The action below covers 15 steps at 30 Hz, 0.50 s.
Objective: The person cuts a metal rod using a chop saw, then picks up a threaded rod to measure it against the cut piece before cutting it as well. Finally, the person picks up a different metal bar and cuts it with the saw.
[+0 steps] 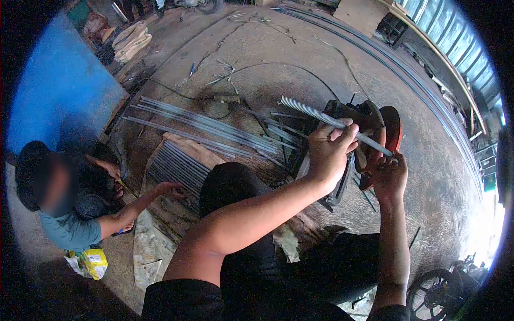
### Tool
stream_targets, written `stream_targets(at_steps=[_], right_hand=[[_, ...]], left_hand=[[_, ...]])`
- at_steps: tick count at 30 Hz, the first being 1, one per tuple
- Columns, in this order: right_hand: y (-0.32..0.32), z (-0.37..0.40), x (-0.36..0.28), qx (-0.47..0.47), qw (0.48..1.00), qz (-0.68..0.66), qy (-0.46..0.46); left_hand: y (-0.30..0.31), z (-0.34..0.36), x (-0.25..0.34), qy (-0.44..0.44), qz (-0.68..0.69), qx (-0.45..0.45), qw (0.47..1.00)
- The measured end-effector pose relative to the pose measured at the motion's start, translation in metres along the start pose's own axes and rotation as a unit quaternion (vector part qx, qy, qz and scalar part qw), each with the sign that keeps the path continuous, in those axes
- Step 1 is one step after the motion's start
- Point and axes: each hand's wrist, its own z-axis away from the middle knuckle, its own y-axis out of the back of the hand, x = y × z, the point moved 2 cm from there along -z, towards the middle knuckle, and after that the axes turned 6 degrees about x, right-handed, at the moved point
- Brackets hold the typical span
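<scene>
Threaded rod (310, 111), grey, is held up at two o'clock from the middle of the view, slanting from ten o'clock down to four. The left hand (333, 152) grips it near its midpoint, thumb and fingertips closed on the shaft. From that hold, the coarsely threaded end sticks out free toward ten o'clock, while the smoother-looking length runs toward four o'clock. There the right hand (391, 175) has its fingers closed on the lower end, which lies at twelve o'clock on that hand; its tip is mostly hidden by the fingers.

Behind the rod stands a dark machine (377, 120) with an orange-red round part (394, 140) at its three o'clock side; whether rod and machine touch, I cannot tell.

Around the centre, loose grey rods (214, 128) lie on the floor at ten o'clock, and a row of closely packed rods (179, 168) at nine. A co-worker (69, 227) sits between eight and nine o'clock, one hand (170, 189) reaching out by the packed rods. A yellow packet (95, 262) lies at eight o'clock.
</scene>
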Motion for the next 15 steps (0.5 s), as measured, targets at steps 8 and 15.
stream_targets(at_steps=[8,15], right_hand=[[0.003,-0.002,0.002,-0.045,0.990,-0.108,-0.074],[0.022,-0.020,0.008,-0.068,0.758,0.558,0.331]], left_hand=[[0.001,-0.001,-0.002,-0.001,-0.002,-0.002,1.000],[-0.001,0.000,0.001,-0.003,-0.008,0.025,1.000]])
